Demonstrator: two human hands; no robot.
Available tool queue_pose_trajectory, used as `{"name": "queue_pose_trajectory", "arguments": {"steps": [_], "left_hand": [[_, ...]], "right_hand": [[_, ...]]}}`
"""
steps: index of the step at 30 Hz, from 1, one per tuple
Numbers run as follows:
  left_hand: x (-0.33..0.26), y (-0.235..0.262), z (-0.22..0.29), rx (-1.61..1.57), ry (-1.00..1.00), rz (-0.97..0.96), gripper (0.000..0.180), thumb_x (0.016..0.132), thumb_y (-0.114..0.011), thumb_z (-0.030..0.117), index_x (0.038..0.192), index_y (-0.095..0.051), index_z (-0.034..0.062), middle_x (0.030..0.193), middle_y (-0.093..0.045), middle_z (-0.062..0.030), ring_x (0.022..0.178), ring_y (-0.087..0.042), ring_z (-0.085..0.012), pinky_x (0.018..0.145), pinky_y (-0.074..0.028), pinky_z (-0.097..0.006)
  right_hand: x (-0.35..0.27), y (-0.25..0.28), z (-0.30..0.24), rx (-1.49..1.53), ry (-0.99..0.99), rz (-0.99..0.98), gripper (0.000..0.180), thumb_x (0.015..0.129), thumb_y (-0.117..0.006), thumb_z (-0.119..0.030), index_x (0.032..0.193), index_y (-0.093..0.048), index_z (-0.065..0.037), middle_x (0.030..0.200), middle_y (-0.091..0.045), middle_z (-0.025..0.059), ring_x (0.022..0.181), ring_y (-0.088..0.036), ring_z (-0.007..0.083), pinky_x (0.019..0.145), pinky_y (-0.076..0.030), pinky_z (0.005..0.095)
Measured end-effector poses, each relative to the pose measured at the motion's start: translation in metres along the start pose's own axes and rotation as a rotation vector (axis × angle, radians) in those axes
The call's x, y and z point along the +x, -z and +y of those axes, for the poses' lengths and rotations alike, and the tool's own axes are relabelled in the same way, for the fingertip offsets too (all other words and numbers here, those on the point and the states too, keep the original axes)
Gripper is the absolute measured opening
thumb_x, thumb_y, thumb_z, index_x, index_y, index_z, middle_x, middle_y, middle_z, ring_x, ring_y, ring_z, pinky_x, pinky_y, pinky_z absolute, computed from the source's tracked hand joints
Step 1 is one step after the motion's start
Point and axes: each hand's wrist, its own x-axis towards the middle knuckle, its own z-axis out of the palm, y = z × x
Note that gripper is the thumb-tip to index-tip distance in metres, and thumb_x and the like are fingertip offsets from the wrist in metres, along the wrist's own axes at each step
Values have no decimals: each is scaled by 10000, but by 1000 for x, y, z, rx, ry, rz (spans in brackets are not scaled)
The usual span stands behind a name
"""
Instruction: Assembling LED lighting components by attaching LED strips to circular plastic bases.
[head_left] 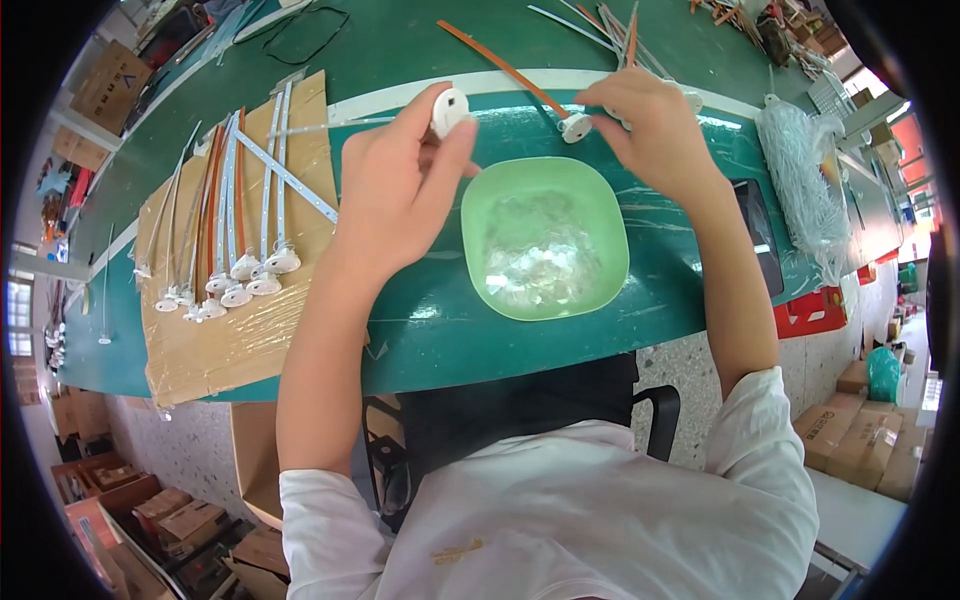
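My left hand (400, 175) is closed on a thin strip with a white round end piece (450, 112). That disc faces up between thumb and fingers, with a small dark square hole in it; its pale strip runs off to the left behind the hand. My right hand (655, 130) reaches over the far side of the table, thumb and forefinger apart, right beside the white disc (576, 128) of an orange strip (500, 65). Whether the fingertips touch that disc I cannot tell. Between the hands stands a light green square bowl (475, 240) with many small clear, shiny pieces (540, 270).
Several strips with white disc ends (240, 265) lie on a cardboard sheet (200, 360) at the left. More loose strips (610, 30) lie beyond my right hand. At the right are a dark phone-like device (758, 235), a clear plastic-wrapped bundle (805, 190) and a red crate (810, 313).
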Motion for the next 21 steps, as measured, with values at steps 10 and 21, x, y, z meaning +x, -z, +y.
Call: {"name": "queue_pose_trajectory", "arguments": {"steps": [10, 21], "left_hand": [[4, 19, 9, 489, -75, -170, 153, 964, -569, 148, 981, -597, -2, 721, -655, -208, 717, -683, -389, 643, -526, -474], [10, 54, 7, 1087, 407, -397, 333, 820, -657, 362, 817, -738, 39, 776, -691, -218, 791, -691, -401, 706, -550, -509]], "right_hand": [[-12, -1, -9, 302, -210, 21, 166, 853, -731, -34, 1014, -695, -20, 882, -698, 79, 788, -696, 221, 717, -571, 321], [-15, 4, -34, 862, -413, 106, 213, 927, -665, -16, 1140, -665, 1, 1052, -665, 60, 919, -663, 134, 796, -575, 265]]}}
